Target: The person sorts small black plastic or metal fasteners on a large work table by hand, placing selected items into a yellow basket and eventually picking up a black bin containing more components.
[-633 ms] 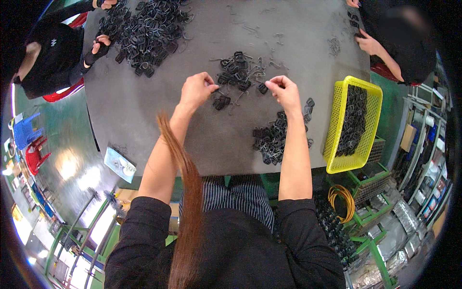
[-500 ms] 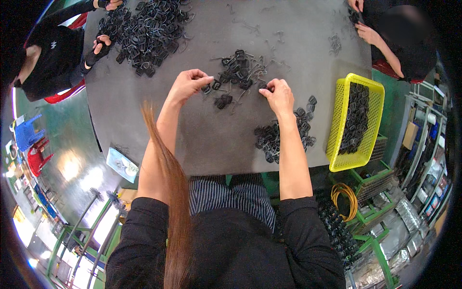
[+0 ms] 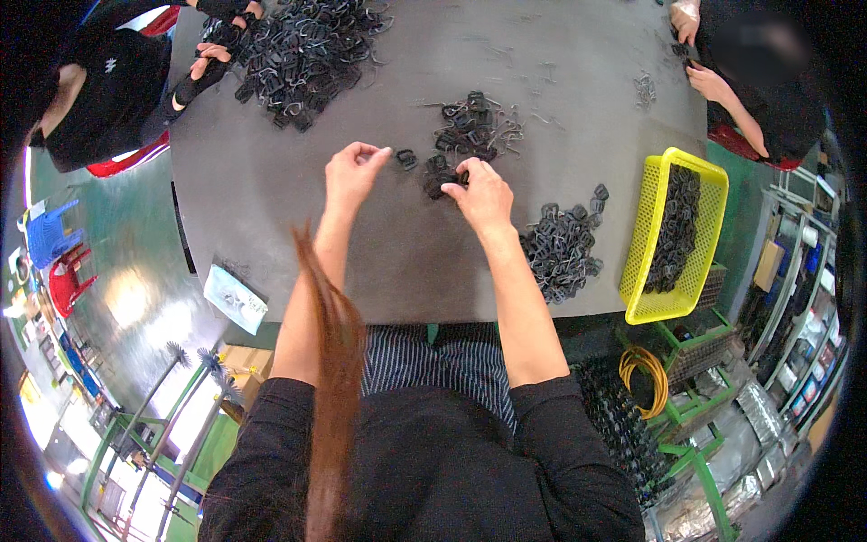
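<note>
My left hand (image 3: pixel 352 178) is closed in a pinch, its fingertips just left of a small black buckle-like piece (image 3: pixel 406 160) lying alone. Whatever it may hold is too small to make out. My right hand (image 3: pixel 486 194) has thumb and forefinger closed on a small black piece (image 3: pixel 455 180), at the edge of a little black cluster (image 3: pixel 437 179). Beyond it lies a loose heap of black pieces with thin metal wire hooks (image 3: pixel 471 128). A second heap of black pieces (image 3: pixel 562 253) rests to the right of my right forearm.
A yellow basket (image 3: pixel 639 257) of black pieces stands at the table's right edge. A large black heap (image 3: pixel 302 59) covers the far left. Co-workers' hands (image 3: pixel 210 60) work there and at the far right (image 3: pixel 709 81). A light-blue packet (image 3: pixel 233 298) sits at the near left corner.
My right hand has moved left and nearer, from the heap's right side to the small black cluster. My left hand stays pinched beside the pieces. The view has shifted slightly.
</note>
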Demonstrator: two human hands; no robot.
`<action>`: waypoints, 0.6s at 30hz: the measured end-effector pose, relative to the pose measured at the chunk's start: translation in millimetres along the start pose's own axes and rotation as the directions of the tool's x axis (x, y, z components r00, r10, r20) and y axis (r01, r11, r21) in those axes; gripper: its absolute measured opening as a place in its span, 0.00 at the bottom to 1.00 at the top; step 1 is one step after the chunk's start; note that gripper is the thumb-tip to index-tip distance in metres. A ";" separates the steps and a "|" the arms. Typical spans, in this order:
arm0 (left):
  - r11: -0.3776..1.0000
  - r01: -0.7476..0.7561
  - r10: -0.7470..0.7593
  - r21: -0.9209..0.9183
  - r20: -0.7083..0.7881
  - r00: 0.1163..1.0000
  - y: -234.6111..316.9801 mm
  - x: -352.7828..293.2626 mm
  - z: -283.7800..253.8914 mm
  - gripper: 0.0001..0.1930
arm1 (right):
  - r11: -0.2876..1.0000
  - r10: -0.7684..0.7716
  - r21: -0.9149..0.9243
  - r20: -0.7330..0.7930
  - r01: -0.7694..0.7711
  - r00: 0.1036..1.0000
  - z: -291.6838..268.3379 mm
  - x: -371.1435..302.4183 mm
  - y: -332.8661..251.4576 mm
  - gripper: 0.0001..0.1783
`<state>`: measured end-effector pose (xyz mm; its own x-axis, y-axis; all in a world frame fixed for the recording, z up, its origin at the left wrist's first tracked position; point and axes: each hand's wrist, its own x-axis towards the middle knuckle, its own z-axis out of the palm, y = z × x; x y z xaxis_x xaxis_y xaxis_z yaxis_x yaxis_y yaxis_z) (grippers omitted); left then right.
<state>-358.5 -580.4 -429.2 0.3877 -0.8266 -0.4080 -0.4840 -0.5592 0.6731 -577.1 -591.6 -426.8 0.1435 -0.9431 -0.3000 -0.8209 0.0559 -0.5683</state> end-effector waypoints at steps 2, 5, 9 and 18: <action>0.961 -0.203 0.231 0.189 -0.143 0.962 -3.1 -6.5 20.8 0.20 | 0.999 0.027 -0.033 0.019 -0.026 0.999 2.7 -3.7 -10.7 0.17; 0.899 -0.358 0.415 0.253 -0.229 0.880 -3.2 -10.2 42.9 0.19 | 0.981 0.080 0.167 0.120 -0.100 0.990 -1.0 -6.5 1.4 0.17; 0.995 -0.054 0.072 -0.082 0.239 0.968 6.0 -7.5 12.3 0.15 | 0.376 -0.149 0.798 0.554 -0.472 0.819 -47.4 -20.2 6.5 0.10; 0.965 0.150 -0.006 -0.215 0.553 0.833 11.0 -4.3 -30.9 0.11 | 0.999 0.041 -0.029 0.119 -0.037 0.992 15.1 -15.3 -18.9 0.18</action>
<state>-341.2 -581.0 -401.0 -0.1076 -0.7203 -0.6853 -0.2399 -0.6501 0.7210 -555.4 -573.3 -423.0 0.1749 -0.8943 -0.4119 -0.8414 0.0815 -0.5342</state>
